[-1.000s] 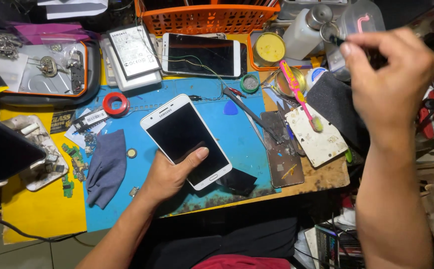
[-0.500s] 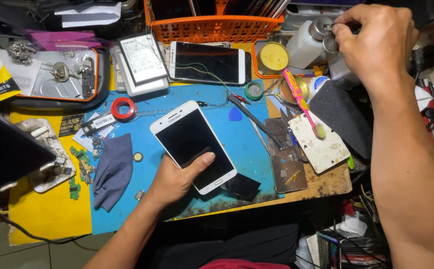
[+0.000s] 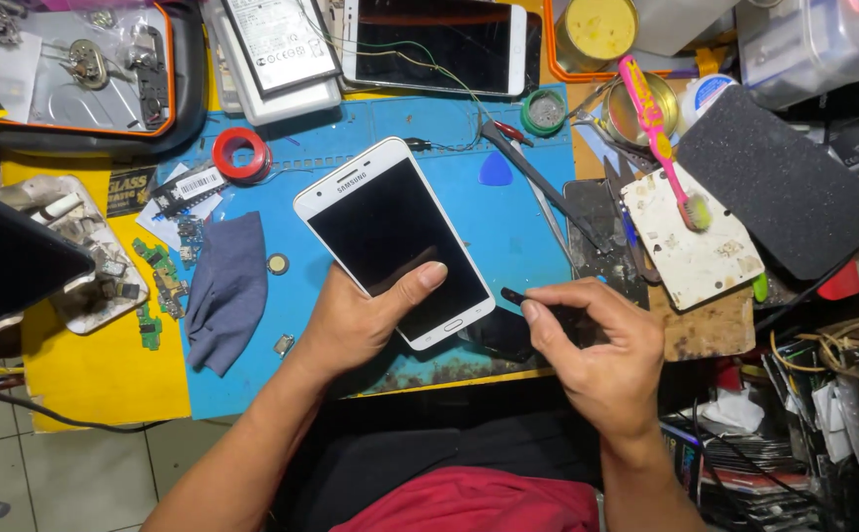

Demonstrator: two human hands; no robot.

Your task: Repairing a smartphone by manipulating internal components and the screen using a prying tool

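step in hand, as i judge it: steadying the white smartphone (image 3: 395, 239) while bringing a small tool to its lower end.

my left hand (image 3: 356, 320) lies over the phone's lower left edge, thumb pressed flat on the dark screen near the home button, fingers curled beneath. the phone sits face up and tilted on the blue work mat (image 3: 508, 212), bottom end toward me.

my right hand (image 3: 602, 350) pinches a thin dark tool (image 3: 516, 296) between thumb and forefinger, fingers narrow and closed on it. tip is just beside the phone's lower right corner, not clearly touching; i cannot tell what kind of tip it has.

nearby: grey cloth (image 3: 223, 291) left of the phone, red tape roll (image 3: 242, 155) above it, pink toothbrush (image 3: 661, 138) on a stained white plate, all on a crowded tabletop (image 3: 705, 330).

next move, my estimate: needs a firm left thumb hold and fine tip placement at the phone's bottom edge, little force.
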